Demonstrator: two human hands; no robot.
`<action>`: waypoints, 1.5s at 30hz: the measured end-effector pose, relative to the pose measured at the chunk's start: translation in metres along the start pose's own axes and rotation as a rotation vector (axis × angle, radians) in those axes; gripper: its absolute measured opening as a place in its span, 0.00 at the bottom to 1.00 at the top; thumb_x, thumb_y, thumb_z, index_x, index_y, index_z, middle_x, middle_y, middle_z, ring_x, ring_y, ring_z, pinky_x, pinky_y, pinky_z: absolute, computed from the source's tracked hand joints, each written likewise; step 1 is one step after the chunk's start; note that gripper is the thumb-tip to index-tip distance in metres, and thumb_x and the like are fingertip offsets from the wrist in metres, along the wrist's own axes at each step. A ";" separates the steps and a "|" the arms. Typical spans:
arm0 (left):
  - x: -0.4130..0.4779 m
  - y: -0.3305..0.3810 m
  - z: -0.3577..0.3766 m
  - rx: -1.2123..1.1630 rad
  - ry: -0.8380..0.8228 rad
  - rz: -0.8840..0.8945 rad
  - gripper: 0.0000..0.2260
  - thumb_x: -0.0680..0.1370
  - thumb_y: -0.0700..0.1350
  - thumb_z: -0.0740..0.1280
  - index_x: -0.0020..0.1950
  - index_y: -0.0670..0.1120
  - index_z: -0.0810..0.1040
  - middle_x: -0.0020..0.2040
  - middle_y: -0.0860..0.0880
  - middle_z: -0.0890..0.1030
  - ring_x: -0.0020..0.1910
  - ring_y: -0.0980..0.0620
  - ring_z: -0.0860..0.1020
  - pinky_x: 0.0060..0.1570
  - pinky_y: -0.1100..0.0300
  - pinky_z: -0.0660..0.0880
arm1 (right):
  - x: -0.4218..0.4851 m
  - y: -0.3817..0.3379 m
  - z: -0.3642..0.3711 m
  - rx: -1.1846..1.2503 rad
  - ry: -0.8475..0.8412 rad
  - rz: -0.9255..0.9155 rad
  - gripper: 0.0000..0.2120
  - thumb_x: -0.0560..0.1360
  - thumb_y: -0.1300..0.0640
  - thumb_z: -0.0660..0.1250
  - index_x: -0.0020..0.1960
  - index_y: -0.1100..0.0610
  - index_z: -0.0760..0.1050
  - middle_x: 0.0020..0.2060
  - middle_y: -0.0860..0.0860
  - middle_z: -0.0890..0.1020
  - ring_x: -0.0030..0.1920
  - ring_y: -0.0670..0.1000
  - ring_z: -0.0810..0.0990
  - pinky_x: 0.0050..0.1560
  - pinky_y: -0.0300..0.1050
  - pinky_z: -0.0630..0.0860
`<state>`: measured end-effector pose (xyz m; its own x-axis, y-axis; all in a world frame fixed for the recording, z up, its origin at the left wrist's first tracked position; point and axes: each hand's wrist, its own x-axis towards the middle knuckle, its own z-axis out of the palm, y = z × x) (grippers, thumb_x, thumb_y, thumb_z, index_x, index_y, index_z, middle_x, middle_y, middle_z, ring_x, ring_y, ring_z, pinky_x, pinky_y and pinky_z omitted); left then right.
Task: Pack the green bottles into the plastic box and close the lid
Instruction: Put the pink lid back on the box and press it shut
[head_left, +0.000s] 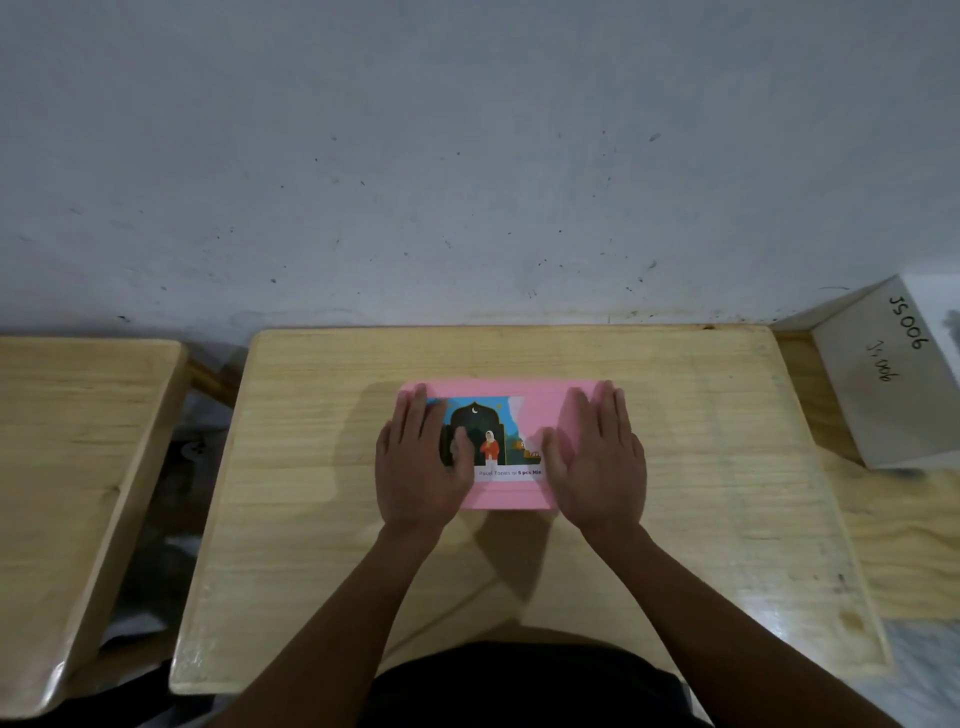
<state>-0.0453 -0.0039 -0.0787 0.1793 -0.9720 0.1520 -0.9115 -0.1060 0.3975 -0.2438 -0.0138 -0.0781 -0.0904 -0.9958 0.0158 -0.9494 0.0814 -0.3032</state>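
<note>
The left hand (420, 467) and right hand (597, 462) lie flat, fingers extended, palms down on the pink lid (540, 410) of the plastic box (511, 501). The lid sits level over the box and carries a colourful printed label (498, 441). The box rests centrally on the wooden table (727, 467). A white carton (883, 384) stands far right.

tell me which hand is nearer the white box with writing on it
Right. The right hand lies flat on the pink lid's right side, toward the white box; the left hand lies on the lid's left side, farther away.
</note>
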 end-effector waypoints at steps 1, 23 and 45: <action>0.000 0.000 -0.001 -0.026 0.013 0.002 0.20 0.76 0.52 0.59 0.64 0.44 0.76 0.71 0.47 0.72 0.73 0.48 0.66 0.65 0.50 0.70 | 0.000 0.000 -0.001 0.009 -0.001 0.004 0.28 0.78 0.40 0.55 0.73 0.53 0.60 0.77 0.57 0.58 0.77 0.55 0.53 0.67 0.56 0.67; 0.023 -0.013 -0.020 -0.525 -0.061 -0.551 0.22 0.79 0.52 0.60 0.29 0.43 0.69 0.27 0.47 0.71 0.28 0.49 0.69 0.28 0.57 0.63 | 0.035 0.029 -0.046 1.091 -0.129 0.507 0.10 0.77 0.57 0.62 0.55 0.47 0.78 0.51 0.48 0.81 0.48 0.51 0.78 0.44 0.46 0.75; 0.112 0.019 -0.005 -0.647 -0.272 -0.649 0.18 0.78 0.53 0.62 0.42 0.38 0.79 0.41 0.41 0.80 0.35 0.42 0.82 0.25 0.49 0.81 | 0.127 0.053 -0.023 1.008 -0.098 0.413 0.12 0.79 0.53 0.61 0.59 0.52 0.78 0.49 0.47 0.82 0.48 0.49 0.79 0.43 0.45 0.76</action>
<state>-0.0411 -0.1142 -0.0495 0.4116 -0.7884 -0.4571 -0.2686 -0.5843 0.7658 -0.3123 -0.1346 -0.0706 -0.2786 -0.9023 -0.3290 -0.1647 0.3824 -0.9092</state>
